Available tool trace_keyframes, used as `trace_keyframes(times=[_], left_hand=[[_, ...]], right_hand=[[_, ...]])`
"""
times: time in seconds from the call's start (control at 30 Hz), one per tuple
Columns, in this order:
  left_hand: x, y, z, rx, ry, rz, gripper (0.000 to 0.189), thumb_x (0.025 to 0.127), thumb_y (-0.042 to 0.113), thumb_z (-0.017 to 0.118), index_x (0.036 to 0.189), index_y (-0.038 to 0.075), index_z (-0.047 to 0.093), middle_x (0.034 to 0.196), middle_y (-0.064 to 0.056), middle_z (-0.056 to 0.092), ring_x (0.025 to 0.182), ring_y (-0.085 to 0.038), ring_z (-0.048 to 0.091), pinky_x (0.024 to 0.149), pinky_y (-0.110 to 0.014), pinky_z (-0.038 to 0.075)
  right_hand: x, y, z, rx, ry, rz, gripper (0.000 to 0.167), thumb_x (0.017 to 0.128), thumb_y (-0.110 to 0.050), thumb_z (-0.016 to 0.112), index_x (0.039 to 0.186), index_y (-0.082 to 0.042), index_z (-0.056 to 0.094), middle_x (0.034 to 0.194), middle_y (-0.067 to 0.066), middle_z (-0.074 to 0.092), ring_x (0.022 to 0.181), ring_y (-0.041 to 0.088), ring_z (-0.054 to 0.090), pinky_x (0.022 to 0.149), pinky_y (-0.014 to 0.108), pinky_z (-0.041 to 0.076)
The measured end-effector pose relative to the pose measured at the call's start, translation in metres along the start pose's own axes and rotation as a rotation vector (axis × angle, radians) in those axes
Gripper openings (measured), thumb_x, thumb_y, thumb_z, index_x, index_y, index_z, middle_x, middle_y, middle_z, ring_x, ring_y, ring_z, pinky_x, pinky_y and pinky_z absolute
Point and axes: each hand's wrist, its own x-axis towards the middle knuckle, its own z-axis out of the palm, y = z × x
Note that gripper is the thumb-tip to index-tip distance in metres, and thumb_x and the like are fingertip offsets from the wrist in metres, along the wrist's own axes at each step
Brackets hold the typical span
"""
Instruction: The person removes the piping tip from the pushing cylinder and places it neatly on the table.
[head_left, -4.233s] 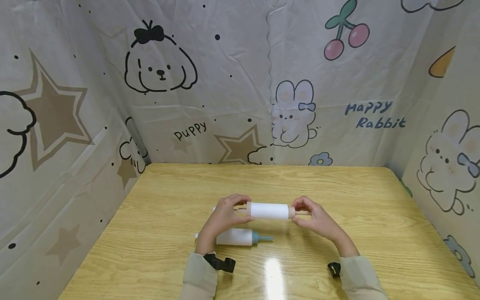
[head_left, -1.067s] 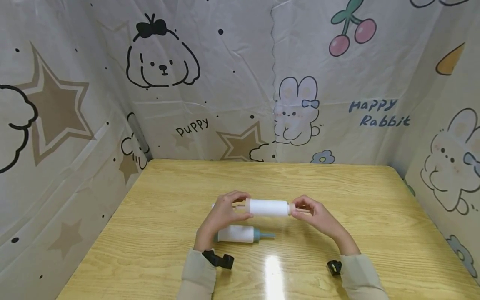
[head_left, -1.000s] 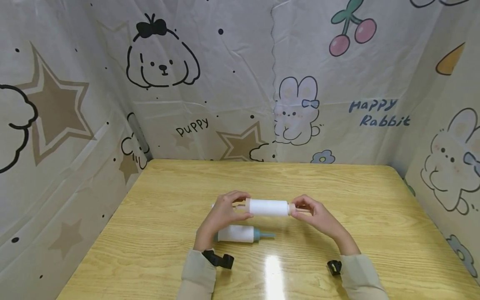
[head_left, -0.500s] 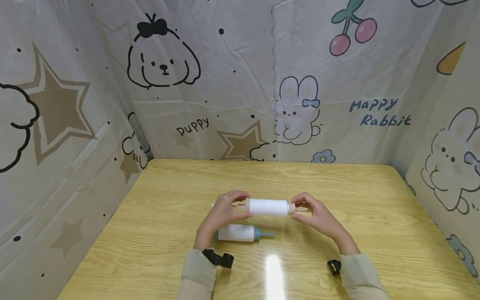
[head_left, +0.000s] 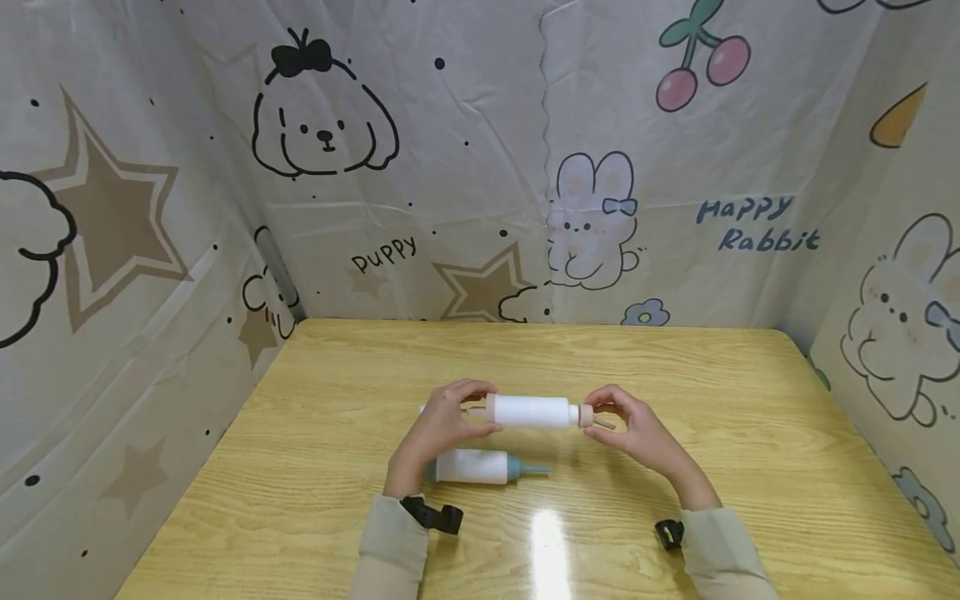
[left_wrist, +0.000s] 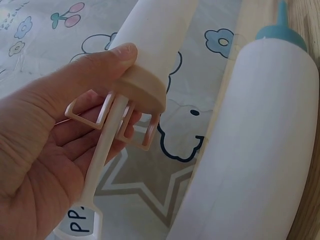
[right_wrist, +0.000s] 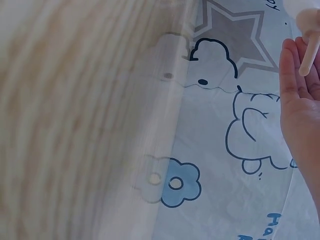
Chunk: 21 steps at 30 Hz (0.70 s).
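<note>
In the head view my left hand [head_left: 442, 423] grips the peach collar end of a white syringe [head_left: 531, 412], held level above the table. The left wrist view shows the thumb on its barrel, the peach collar [left_wrist: 140, 87] with square finger loops, and the plunger rod [left_wrist: 106, 147] running past the palm. My right hand [head_left: 632, 432] pinches the peach nozzle cap [head_left: 586, 416] at the other end. A short white neck shows between barrel and cap; the nozzle tilts slightly down. Whether cap and neck still touch, I cannot tell.
A second white syringe [head_left: 472, 467] with teal ends lies on the wooden table [head_left: 675, 367], nearer the body and partly behind the left wrist. Patterned cloth [head_left: 450, 208] hangs behind the table and on both sides.
The nozzle cap has shifted away from the barrel and tilted, so the white neck now shows. My left hand has moved slightly left with the syringe. The teal-ended syringe stays put.
</note>
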Motion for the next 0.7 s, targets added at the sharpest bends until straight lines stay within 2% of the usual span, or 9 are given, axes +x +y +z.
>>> trace_keyframes(times=[0.23,0.43,0.7], left_hand=[[0.0022,-0.0020,-0.0006,0.042,-0.016,-0.037,0.046,0.081,0.019,0.081,0.121,0.006,0.064,0.122,-0.013,0.066,0.111,-0.035,0.066,0.092,-0.041,0.058],[0.0051,-0.0053,0.0020,0.095,-0.032,-0.073,0.046,0.081,0.020,0.081,0.122,0.007,0.064,0.124,-0.012,0.066,0.113,-0.030,0.065,0.094,-0.040,0.057],[0.0070,-0.0104,0.0072,0.118,-0.078,-0.143,0.049,0.083,0.019,0.079,0.125,0.003,0.062,0.127,-0.013,0.063,0.115,-0.031,0.063,0.095,-0.043,0.056]], right_hand=[[-0.0016,0.0012,-0.0010,-0.005,0.002,-0.011,0.029,0.088,-0.011,0.072,0.114,-0.012,0.058,0.112,0.004,0.062,0.106,0.002,0.059,0.101,0.033,0.052],[-0.0014,0.0004,-0.0007,-0.007,-0.007,-0.026,0.028,0.089,-0.011,0.072,0.113,-0.012,0.059,0.111,0.004,0.063,0.105,0.001,0.059,0.101,0.034,0.052],[-0.0014,-0.0013,0.0000,-0.005,-0.017,-0.020,0.027,0.089,-0.011,0.072,0.113,-0.012,0.059,0.111,0.004,0.063,0.105,-0.001,0.058,0.101,0.035,0.051]])
